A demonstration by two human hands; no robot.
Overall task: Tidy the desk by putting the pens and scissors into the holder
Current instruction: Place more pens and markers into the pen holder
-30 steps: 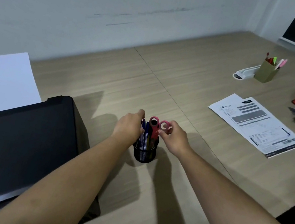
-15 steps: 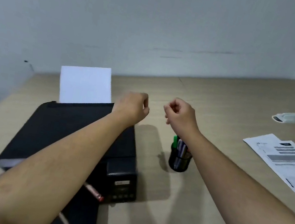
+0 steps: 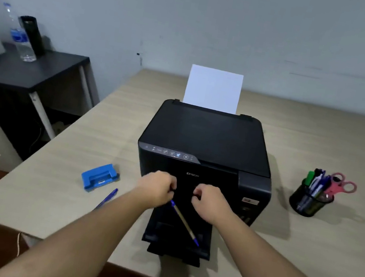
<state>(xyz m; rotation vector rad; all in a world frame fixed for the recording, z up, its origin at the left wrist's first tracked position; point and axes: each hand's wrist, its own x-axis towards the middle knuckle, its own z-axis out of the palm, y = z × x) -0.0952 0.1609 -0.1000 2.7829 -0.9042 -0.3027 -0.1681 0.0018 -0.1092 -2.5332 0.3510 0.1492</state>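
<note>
Both hands hang in front of the black printer (image 3: 208,140) in the middle of the table (image 3: 304,245). The left hand (image 3: 156,188) and the right hand (image 3: 210,202) each have their fingers curled into a loose fist; I cannot tell whether either pinches anything. A tan pen (image 3: 183,222) lies slantwise on the printer's tray below them. Another blue pen (image 3: 106,199) lies on the table left of the left arm, near a blue hole punch (image 3: 99,176). The holder (image 3: 309,202) stands well right of the printer with pens and pink scissors (image 3: 340,185) inside.
</note>
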